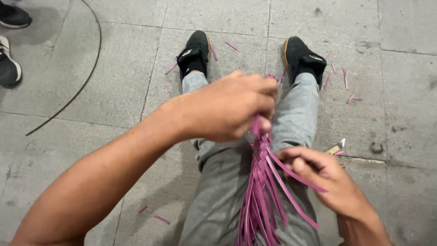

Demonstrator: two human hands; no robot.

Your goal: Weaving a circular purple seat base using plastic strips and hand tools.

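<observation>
Fingers [261, 98] of left hand [227, 111] curled tight, pinching upper end of purple woven strip bundle [260, 182] above the lap. Fingers [296, 157] of right hand [321, 177] pressed together, pinching single purple strip [291, 174] drawn out sideways from the plaited section. Bundle positioned between both hands: plaited portion just below left fingertips, loose tails fanning downward over grey trousers [223, 191] toward bottom edge of view. Upper tip of bundle hidden behind left hand.

Surroundings: grey tiled floor [114, 68] with dark joint lines. Two black shoes [195, 52] at far end of outstretched legs, soles away from camera. Cut purple scraps [345, 78] scattered beside right shoe, between the shoes, and near left thigh. Thin dark curved wire [86, 77] lying across floor at left, well apart from hands. Another person's dark shoes [9, 54] at upper left corner. Small pale pointed item [336, 147] on floor just beside right hand, partly hidden by it; kind cannot be told.

No packages, labels or signs distinguishable.
</observation>
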